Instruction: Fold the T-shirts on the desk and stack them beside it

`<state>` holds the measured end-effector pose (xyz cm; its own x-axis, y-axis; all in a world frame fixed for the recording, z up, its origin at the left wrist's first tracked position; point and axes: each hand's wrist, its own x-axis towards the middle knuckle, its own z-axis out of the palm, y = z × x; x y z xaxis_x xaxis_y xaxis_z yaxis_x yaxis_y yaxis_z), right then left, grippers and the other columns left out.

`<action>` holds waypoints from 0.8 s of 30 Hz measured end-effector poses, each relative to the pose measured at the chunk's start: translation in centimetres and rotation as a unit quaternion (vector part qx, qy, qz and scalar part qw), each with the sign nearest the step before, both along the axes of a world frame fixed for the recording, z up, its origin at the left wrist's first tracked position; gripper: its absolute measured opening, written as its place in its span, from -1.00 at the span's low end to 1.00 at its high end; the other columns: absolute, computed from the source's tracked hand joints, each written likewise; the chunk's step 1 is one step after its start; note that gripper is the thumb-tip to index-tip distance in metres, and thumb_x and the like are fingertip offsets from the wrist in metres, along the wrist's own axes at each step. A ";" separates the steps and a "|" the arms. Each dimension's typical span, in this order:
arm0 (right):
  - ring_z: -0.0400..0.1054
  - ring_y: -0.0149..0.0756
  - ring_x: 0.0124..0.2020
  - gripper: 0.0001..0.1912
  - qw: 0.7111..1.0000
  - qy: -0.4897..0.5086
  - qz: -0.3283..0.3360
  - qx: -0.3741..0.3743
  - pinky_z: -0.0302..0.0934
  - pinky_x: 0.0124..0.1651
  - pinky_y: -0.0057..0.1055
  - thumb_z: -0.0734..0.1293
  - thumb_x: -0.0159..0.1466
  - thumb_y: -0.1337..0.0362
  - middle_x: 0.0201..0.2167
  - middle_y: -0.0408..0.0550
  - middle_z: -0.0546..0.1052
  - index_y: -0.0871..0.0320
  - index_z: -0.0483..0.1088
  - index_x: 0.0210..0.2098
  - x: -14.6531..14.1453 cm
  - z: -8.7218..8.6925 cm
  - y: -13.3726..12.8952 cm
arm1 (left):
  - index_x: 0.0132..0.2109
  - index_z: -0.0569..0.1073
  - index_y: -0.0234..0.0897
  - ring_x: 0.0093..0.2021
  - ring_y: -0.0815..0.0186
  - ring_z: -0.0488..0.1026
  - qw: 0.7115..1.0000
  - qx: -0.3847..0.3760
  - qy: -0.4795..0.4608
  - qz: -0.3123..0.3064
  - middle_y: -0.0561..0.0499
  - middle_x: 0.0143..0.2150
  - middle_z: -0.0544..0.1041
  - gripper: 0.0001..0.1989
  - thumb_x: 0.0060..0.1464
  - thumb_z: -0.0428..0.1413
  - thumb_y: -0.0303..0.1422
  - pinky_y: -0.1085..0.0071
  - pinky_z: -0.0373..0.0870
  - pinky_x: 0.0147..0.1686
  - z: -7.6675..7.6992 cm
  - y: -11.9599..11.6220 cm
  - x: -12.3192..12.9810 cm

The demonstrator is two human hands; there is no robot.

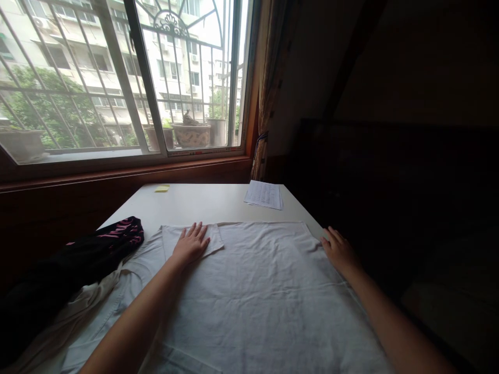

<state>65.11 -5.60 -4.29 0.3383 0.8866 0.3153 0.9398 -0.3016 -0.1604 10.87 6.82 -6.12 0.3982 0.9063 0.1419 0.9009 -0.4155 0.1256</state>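
A white cloth garment (265, 291), apparently a T-shirt, lies spread over the table, lightly wrinkled. Near its far left corner a flap is folded over, and my left hand (192, 242) rests flat on that flap with its fingers spread. My right hand (340, 252) is at the garment's right edge, by the side of the table, its fingers extended and touching the border of the cloth. The near part of the garment runs out of the bottom of the view.
Dark clothing with pink lettering (120, 234) lies at the left, beside a greyish cloth (91, 298). On the white table (198, 200) are a yellow sticky note (162, 188) and printed papers (264, 195). Beyond stands a barred window (171, 78) with a tied curtain (265, 104).
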 end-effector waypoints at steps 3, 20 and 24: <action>0.33 0.00 0.18 -0.57 0.997 -0.003 0.027 0.076 0.17 0.28 -0.11 0.13 0.35 0.14 0.14 0.12 0.48 0.11 0.50 0.04 1.5 -0.2 -5.8 | 0.43 0.15 -0.16 0.50 0.00 -0.09 1.000 0.005 -0.007 -0.004 -0.14 0.51 0.03 -0.42 0.38 -0.16 -0.08 -0.13 -0.11 0.37 0.3 -0.1 -0.1; 0.50 -0.07 -0.12 -0.69 0.973 0.229 0.010 -0.022 0.31 -0.07 -0.30 0.33 0.15 -0.03 -0.22 -0.01 0.64 0.04 0.56 -0.34 0.4 1.0 -12.2 | 0.35 0.28 0.02 0.45 0.02 0.09 0.967 0.041 -0.086 -0.236 -0.06 0.40 0.29 -0.52 0.32 0.03 -0.23 -0.17 0.13 0.35 2.4 -17.9 -1.5; 0.51 -0.07 -0.20 -0.66 0.972 0.222 -0.048 -0.054 0.31 -0.16 -0.30 0.37 0.13 -0.07 -0.28 0.02 0.62 0.08 0.52 -0.38 0.4 1.1 -11.5 | 0.40 0.18 0.15 0.42 -0.03 0.14 0.975 0.041 -0.068 -0.206 -0.02 0.42 0.25 -0.42 0.29 0.07 -0.18 -0.20 0.21 0.30 1.9 -21.3 -6.5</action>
